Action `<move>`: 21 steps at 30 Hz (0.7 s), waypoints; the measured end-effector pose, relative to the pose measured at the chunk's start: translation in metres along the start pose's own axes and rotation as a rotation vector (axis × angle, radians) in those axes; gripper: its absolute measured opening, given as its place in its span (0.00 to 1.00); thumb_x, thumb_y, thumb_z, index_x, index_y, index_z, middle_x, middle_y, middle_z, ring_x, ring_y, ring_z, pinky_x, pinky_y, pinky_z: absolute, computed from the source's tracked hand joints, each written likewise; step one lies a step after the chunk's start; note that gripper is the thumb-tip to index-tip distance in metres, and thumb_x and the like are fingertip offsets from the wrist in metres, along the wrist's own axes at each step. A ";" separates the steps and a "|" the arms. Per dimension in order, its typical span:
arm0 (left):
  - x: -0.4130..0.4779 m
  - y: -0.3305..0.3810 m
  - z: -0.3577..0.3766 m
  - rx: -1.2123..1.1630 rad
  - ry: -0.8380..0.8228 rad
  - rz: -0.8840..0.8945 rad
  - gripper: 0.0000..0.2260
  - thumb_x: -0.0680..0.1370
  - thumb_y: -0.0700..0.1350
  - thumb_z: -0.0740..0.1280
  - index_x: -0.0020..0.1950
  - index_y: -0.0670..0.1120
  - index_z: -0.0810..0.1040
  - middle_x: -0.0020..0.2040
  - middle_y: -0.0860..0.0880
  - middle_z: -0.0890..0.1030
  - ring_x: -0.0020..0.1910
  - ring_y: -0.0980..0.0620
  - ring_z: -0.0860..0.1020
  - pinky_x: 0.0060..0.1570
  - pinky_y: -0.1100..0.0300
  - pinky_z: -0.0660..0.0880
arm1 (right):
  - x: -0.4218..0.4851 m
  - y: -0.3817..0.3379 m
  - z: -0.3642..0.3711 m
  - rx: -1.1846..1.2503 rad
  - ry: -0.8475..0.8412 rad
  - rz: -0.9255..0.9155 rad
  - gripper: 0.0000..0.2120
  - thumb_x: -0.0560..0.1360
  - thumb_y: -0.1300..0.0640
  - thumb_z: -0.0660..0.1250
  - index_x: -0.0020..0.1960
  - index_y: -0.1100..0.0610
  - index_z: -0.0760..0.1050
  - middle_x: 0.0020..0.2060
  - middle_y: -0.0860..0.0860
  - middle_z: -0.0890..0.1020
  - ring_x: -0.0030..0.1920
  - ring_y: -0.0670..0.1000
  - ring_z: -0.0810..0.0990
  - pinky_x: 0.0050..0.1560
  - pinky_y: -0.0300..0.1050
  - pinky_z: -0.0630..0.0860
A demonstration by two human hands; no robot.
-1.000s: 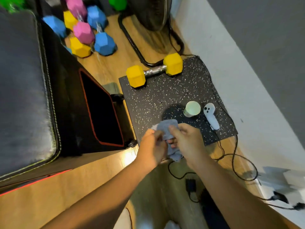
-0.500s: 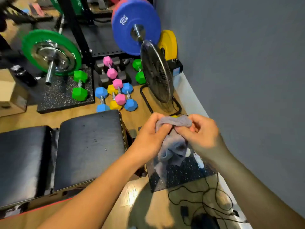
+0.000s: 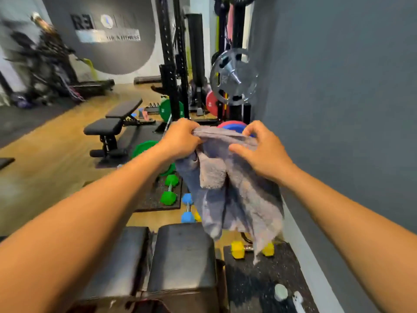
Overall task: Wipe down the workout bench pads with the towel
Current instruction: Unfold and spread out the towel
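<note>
Below the grip and nearest the camera, the black padded workout bench (image 3: 180, 256) runs across the bottom of the view, its two leather-like pads side by side with a narrow gap between them. Below and to the right of the grip, a black speckled rubber mat (image 3: 255, 283) carries a pale round cup (image 3: 281, 292) and a white handheld controller (image 3: 298, 300), and a yellow hexagonal dumbbell (image 3: 238, 249) lies at its far edge, partly behind the hanging cloth.

Both bare arms reach forward. The left hand (image 3: 180, 137) is closed over the top left corner of the grey terry towel (image 3: 237, 199), fingers curled with the cloth bunched inside. The right hand (image 3: 264, 152) pinches the towel's top edge between thumb and fingers. The towel is held up in the air between the two hands, clear of the bench pads, its lower part drooping in loose folds.

Under the left hand, a green hexagonal dumbbell (image 3: 168, 190) and a blue hexagonal dumbbell (image 3: 187, 208) lie on the floor. Farther off to the left of the grip stands a second black flat bench (image 3: 112, 123) on the wooden floor (image 3: 45, 159). Beyond the hands rises a black power rack (image 3: 172, 64), with a silver weight plate (image 3: 233, 76) above the right hand. The grey wall (image 3: 338, 98) runs along the right of the grip.
</note>
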State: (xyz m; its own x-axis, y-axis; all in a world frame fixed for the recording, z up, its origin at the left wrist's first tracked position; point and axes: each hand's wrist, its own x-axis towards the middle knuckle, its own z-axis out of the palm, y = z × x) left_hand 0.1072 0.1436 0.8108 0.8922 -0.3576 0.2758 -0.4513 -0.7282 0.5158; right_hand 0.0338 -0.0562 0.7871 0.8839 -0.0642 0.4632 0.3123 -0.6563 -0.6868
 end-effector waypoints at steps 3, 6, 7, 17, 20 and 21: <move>-0.005 -0.003 -0.041 0.034 0.130 -0.044 0.14 0.75 0.37 0.63 0.31 0.48 0.73 0.29 0.47 0.75 0.35 0.50 0.74 0.32 0.56 0.65 | 0.019 -0.025 0.000 -0.204 -0.163 -0.045 0.09 0.73 0.50 0.72 0.44 0.52 0.73 0.39 0.50 0.78 0.37 0.49 0.72 0.37 0.45 0.65; -0.004 -0.014 -0.061 0.098 0.186 -0.120 0.13 0.77 0.41 0.63 0.32 0.47 0.73 0.34 0.44 0.77 0.40 0.47 0.76 0.37 0.55 0.67 | 0.038 -0.044 0.012 -0.312 -0.208 -0.044 0.11 0.77 0.52 0.64 0.39 0.56 0.75 0.34 0.54 0.78 0.35 0.56 0.73 0.37 0.51 0.69; -0.004 -0.020 -0.067 0.103 0.194 -0.156 0.13 0.77 0.42 0.63 0.32 0.47 0.73 0.35 0.44 0.78 0.41 0.45 0.76 0.37 0.55 0.67 | 0.044 -0.051 0.017 -0.320 -0.189 -0.037 0.12 0.78 0.54 0.62 0.36 0.55 0.72 0.32 0.54 0.75 0.36 0.58 0.71 0.37 0.52 0.68; -0.001 -0.122 -0.109 0.401 0.121 -0.171 0.05 0.75 0.39 0.67 0.49 0.44 0.79 0.46 0.40 0.79 0.47 0.39 0.76 0.39 0.51 0.68 | 0.106 -0.099 0.049 -0.306 0.060 -0.092 0.08 0.75 0.65 0.54 0.45 0.60 0.72 0.41 0.57 0.76 0.41 0.58 0.69 0.36 0.50 0.61; 0.006 -0.163 -0.124 0.310 0.120 -0.366 0.10 0.76 0.37 0.62 0.55 0.41 0.77 0.51 0.37 0.78 0.49 0.36 0.77 0.40 0.50 0.71 | 0.124 -0.100 0.062 -0.385 0.125 -0.021 0.07 0.75 0.63 0.53 0.44 0.64 0.69 0.41 0.61 0.75 0.41 0.63 0.69 0.35 0.53 0.61; 0.010 -0.172 -0.127 0.146 0.099 -0.450 0.10 0.77 0.39 0.60 0.56 0.40 0.76 0.51 0.37 0.78 0.48 0.38 0.77 0.42 0.49 0.73 | 0.125 -0.101 0.069 -0.420 0.136 -0.009 0.08 0.75 0.61 0.53 0.42 0.63 0.68 0.40 0.61 0.75 0.40 0.64 0.69 0.35 0.54 0.62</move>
State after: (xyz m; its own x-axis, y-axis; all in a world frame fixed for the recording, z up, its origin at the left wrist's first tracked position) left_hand 0.1912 0.3396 0.8278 0.9893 0.0643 0.1309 -0.0072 -0.8748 0.4844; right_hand 0.1372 0.0537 0.8756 0.8195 -0.1370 0.5565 0.1261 -0.9041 -0.4084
